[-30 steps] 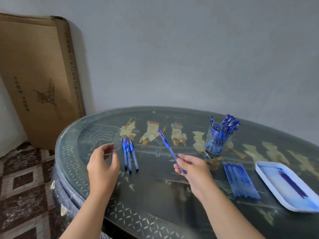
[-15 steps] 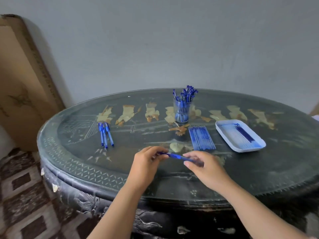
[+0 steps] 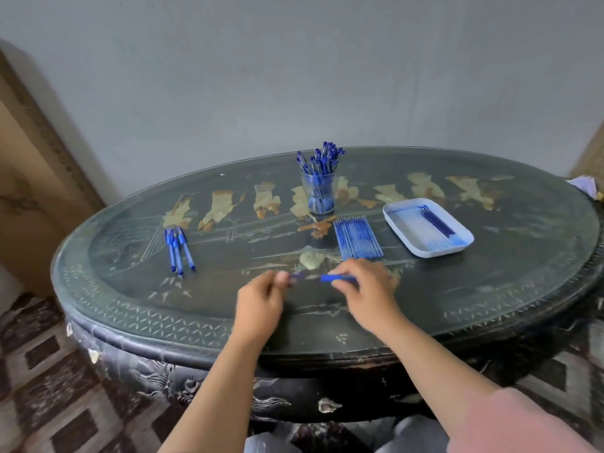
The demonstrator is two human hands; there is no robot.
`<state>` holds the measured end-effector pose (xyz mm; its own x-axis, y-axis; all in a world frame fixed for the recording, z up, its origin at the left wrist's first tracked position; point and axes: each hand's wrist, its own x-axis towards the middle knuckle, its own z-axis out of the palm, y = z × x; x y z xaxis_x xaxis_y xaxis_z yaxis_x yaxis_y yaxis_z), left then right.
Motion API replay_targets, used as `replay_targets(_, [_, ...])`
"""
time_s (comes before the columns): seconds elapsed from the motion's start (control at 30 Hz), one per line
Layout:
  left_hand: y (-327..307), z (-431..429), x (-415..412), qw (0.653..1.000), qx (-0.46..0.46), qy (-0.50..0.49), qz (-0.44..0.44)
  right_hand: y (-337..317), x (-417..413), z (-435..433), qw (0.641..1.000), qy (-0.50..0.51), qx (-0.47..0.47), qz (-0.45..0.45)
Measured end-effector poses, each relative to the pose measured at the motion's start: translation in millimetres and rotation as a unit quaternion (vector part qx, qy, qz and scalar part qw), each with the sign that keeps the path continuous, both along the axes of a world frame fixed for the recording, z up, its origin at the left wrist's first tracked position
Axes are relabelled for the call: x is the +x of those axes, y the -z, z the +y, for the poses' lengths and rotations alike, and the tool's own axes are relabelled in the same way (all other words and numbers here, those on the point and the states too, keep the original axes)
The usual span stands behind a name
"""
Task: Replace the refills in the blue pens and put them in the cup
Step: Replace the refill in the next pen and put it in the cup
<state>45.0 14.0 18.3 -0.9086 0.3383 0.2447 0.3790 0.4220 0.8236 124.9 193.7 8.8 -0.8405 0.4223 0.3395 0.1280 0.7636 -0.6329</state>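
**Opening a pen (image 3: 336,278) at 6 o'clock on the table (image 3: 490,289), pinched from both ends.**

Leave the spare pens (image 3: 178,248) at 9 o'clock for later. Grip firmly with the left hand (image 3: 261,302), already curled and pinching the blurred left end; cannot tell whether that is the tip or the cap. Save the cup (image 3: 318,191) at 12 o'clock for last. Hold the barrel level in the right hand (image 3: 366,289), fingers closed round it just above the glass. Twist and draw straight apart, without bending, to avoid dropping small parts. Then take one of the refills (image 3: 358,238) at 1 o'clock, probably dropping the spent one in the tray (image 3: 428,253) at 2 o'clock.
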Motion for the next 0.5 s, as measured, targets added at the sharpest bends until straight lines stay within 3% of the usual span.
replay_targets(0.07, [-2.4,-6.0,-3.0,0.996,0.063,-0.046,-0.044,5.2,0.3,5.2,0.998,0.022,-0.053,0.022])
replay_targets(0.23, [0.9,-1.5,-3.9,0.997,0.027,-0.064,0.029,9.1,-3.7,6.4,0.997,-0.021,-0.051,0.049])
replay_targets(0.33, [7.2,1.4,-6.2,0.993,-0.038,-0.064,0.088,9.8,-0.5,5.3,0.999,0.002,-0.008,0.05])
replay_targets(0.5, [13.5,4.9,-9.9,0.988,-0.108,-0.07,0.085,7.3,2.8,1.1,0.998,-0.016,0.052,0.018])
